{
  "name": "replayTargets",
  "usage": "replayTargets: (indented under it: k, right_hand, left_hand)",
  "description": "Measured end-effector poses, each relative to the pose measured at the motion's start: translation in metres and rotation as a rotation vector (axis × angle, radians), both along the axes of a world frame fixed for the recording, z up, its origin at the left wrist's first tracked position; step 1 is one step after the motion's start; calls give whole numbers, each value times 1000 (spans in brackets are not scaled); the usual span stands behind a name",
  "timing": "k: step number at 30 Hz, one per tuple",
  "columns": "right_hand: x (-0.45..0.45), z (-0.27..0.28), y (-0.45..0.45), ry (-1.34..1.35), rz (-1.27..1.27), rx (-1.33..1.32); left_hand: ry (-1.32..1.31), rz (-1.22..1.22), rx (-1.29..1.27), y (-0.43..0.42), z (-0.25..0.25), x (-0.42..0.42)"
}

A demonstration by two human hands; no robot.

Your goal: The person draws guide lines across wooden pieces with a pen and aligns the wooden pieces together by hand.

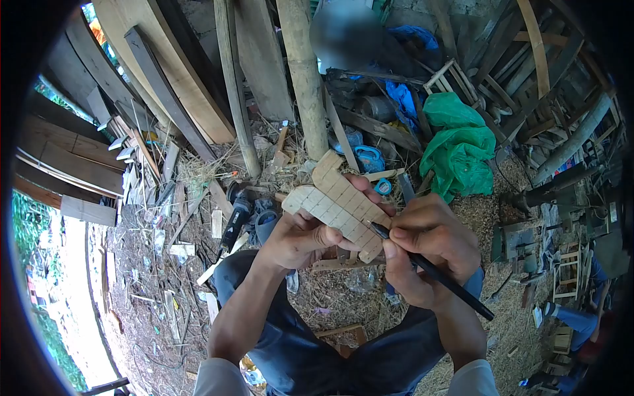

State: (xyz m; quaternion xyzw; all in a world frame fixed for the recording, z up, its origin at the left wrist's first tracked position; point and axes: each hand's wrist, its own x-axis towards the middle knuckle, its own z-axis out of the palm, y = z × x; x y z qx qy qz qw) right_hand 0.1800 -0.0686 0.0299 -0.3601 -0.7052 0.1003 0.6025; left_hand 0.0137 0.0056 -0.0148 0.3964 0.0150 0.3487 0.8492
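My left hand (290, 243) is closed around two small curved wooden pieces held side by side, with the thumb on the near face and fingertips showing at the far edge. The nearer wooden piece (323, 210) and the farther wooden piece (350, 193) both carry pencil-like lines across their pale faces. A black pen (456, 288) is pinched in my right hand (439, 247). Its tip meets or hovers just over the wood near the right end; I cannot tell which. Both hands are above my lap.
A black power tool (236, 224) lies on the littered ground at left. Beyond my hands stand a wooden post (302, 72) and leaning planks (178, 72). A green plastic bag (456, 146) and a blue object (370, 159) lie ahead. Another person's leg (573, 323) shows at far right.
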Motion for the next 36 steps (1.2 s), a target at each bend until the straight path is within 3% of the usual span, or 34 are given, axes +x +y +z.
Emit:
replayTargets:
  k: [36]
  right_hand:
    - [0,4,-3,-65,-40,-7]
  left_hand:
    - [-69,8,-1,1,3,0]
